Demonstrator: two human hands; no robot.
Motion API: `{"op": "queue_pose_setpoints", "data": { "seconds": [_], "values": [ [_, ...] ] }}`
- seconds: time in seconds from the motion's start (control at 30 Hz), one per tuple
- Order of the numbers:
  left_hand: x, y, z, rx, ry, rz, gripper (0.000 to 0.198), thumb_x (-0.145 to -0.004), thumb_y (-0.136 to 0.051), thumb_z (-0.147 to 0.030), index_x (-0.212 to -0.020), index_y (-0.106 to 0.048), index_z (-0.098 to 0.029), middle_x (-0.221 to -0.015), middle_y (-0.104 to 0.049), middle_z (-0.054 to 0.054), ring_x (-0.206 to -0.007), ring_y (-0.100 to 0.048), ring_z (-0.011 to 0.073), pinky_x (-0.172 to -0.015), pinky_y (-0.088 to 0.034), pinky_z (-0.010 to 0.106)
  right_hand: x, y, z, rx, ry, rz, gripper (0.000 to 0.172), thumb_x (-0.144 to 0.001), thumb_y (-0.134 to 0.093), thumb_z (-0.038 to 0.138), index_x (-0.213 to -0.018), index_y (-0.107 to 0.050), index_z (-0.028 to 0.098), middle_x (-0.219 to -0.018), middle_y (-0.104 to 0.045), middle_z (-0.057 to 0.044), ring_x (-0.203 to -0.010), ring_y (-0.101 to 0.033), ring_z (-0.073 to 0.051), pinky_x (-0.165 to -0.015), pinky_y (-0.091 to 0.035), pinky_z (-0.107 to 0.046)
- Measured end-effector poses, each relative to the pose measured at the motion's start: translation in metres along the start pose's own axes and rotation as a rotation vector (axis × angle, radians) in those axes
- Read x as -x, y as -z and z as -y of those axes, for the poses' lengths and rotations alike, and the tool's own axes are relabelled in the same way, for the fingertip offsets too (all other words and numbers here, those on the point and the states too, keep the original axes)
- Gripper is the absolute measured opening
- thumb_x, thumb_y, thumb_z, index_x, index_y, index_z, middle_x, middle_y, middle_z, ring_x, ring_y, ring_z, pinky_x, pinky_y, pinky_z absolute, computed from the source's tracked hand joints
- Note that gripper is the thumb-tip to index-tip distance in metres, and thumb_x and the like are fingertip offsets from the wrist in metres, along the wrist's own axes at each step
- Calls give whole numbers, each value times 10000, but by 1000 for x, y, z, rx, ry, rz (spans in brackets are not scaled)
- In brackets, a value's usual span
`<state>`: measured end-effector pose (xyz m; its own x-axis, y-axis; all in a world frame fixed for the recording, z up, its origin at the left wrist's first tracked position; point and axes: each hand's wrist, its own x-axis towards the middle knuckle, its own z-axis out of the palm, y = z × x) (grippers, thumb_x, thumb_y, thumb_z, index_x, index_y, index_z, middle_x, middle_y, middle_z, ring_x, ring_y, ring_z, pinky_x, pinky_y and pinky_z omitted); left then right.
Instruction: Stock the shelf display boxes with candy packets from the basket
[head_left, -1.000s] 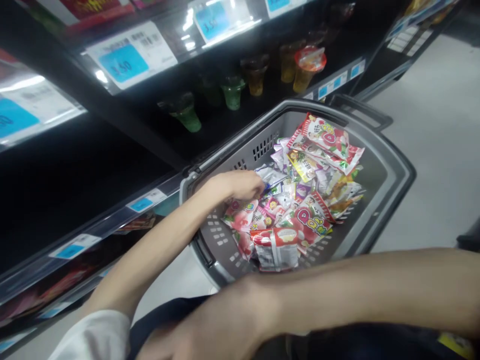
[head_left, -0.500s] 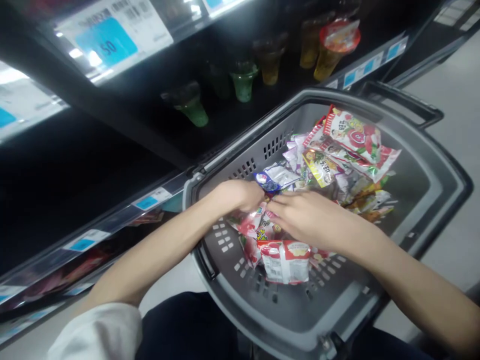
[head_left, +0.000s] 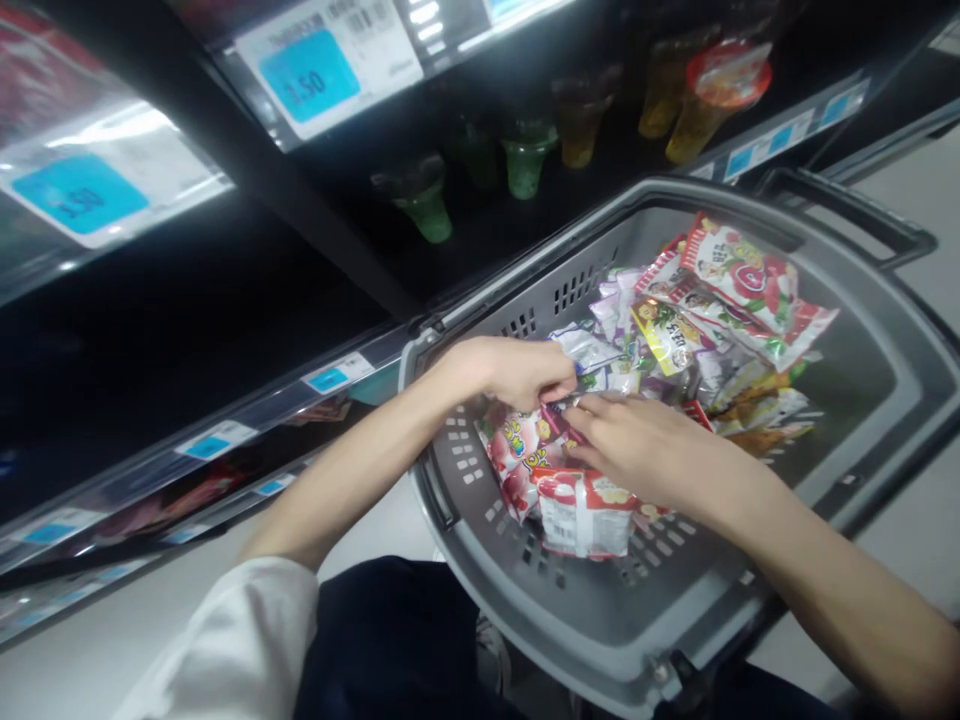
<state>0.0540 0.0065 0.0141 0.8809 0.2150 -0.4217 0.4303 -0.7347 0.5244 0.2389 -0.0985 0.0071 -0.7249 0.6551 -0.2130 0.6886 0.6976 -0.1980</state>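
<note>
Head view. My left hand (head_left: 536,370) was inside the grey basket (head_left: 862,370), having entered over its left edge; its fingers were curled down onto the packets. I could not tell whether they pinched one. My right hand (head_left: 649,440) came in over the right edge, palm down, fingers extended close together, tips just beside the left hand at a dark pink packet (head_left: 555,418). Its thumb was hidden, so I could not tell its grip either.

The dark pink packet lay toward the basket's left edge, partly covered by my fingers. Beside it, nearer that edge: pink packets (head_left: 521,455). Toward the near edge: a red-and-white packet (head_left: 585,515), barcode showing. Toward the far right corner: red-striped packets (head_left: 742,275), with a yellow-edged packet (head_left: 664,335) to their left. Beyond the far edge, lidded cups (head_left: 529,160) stood on a dark shelf (head_left: 315,290).
</note>
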Motion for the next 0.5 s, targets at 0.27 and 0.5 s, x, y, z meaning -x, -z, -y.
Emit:
{"op": "queue_pose_setpoints", "data": {
  "seconds": [0.27, 0.5],
  "values": [
    [11, 14, -5, 231, -240, -265, 148, -646, -621, -64, -691, -545, -183, -687, -544, -37, -634, -469, 105, -632, -387, 273, -1, 17, -2, -56, -23, -12, 187, -998, -554, 275, -1039, -656, 124, -1024, -733, -131, -869, -714, -265, -716, -514, -362],
    [15, 18, -2, 527, -277, -875, 180, -768, -694, -245, -727, -544, -154, -848, -575, 21, -809, -595, 125, -764, -507, 306, 3, 43, -36, -347, -63, -229, 213, -947, -571, 333, -1073, -632, 173, -966, -711, -89, -876, -673, -248, -813, -526, -389]
  ]
}}
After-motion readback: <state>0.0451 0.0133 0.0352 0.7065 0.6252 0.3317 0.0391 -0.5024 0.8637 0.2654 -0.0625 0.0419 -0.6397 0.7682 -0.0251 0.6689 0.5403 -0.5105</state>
